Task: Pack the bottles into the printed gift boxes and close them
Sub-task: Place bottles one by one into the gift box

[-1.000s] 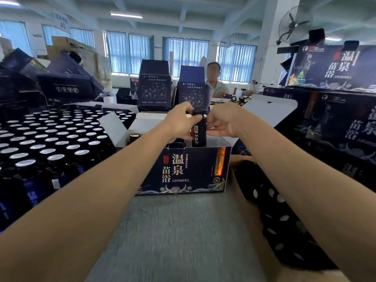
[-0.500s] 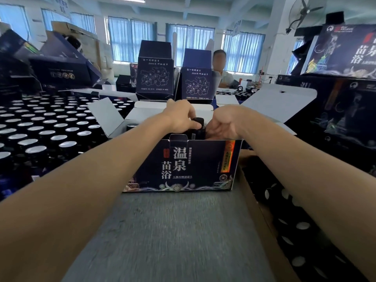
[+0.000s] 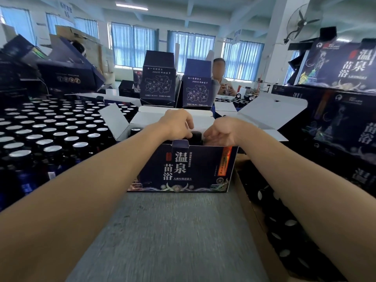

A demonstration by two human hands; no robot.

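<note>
Bottle upright, cap up, inside open gift box

Wall fan, blue curtains, seated person perhaps holding something, grey tabletop

Open printed gift box: 1. Boxed bottles, caps showing: 2. Map-printed boxes behind: 2. Silver-capped bottles: dozens, uncounted. Left hand, right hand: 2.
</note>
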